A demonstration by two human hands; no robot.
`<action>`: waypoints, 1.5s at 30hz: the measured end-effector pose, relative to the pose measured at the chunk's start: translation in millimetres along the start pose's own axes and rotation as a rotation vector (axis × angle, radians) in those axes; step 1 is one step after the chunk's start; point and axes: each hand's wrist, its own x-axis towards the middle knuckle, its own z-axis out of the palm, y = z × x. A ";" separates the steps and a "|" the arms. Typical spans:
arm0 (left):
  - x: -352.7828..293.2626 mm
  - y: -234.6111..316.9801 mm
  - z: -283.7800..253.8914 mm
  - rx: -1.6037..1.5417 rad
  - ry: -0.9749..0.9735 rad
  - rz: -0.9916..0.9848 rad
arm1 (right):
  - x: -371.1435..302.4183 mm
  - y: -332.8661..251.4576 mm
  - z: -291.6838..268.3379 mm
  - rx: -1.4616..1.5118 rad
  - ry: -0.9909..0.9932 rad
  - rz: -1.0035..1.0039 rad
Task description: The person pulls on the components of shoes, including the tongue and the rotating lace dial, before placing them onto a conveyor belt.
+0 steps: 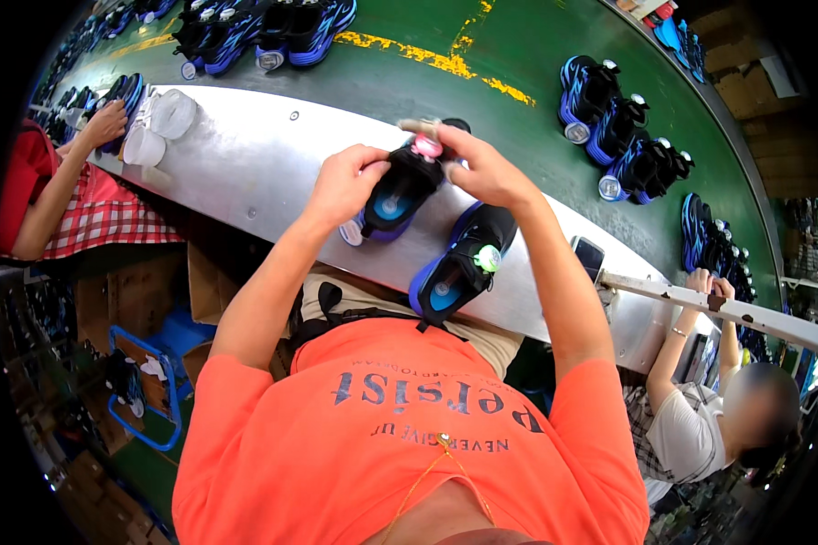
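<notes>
A person in an orange T-shirt [409, 436] works at a long, pale metal tabletop [236, 136]. A black-and-blue sneaker [398, 200] is in front of them at the middle, its toe toward the tabletop's far edge, its open heel toward the near edge; whether it rests on the metal or is lifted slightly is unclear. The left hand [345, 186] has thumb and fingertips pinched together on the collar's left side. The right hand [495, 168] is curled and partly open over the tongue, beside a round pink ornament [425, 147]; blur hides whether it grips anything. Just to the right lies a second sneaker [463, 262] with a green ornament [487, 259], its heel at the near edge.

The sneaker is probably light, its upper soft and likely to fold, its blue sole firmer and springy. Collar or heel should give a secure hold; the small ornament could be slippery.
</notes>
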 end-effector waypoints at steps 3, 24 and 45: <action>-16.5 -8.2 -4.8 -0.204 -0.106 -0.007 | -16.9 -14.0 -15.2 0.226 -0.255 0.065; -31.9 -15.1 30.4 -0.137 0.161 -0.076 | -41.5 -52.6 25.5 -0.566 -0.057 -0.012; -74.1 42.3 26.5 -0.295 -0.341 -0.187 | -74.0 -60.0 25.0 -0.184 0.066 0.184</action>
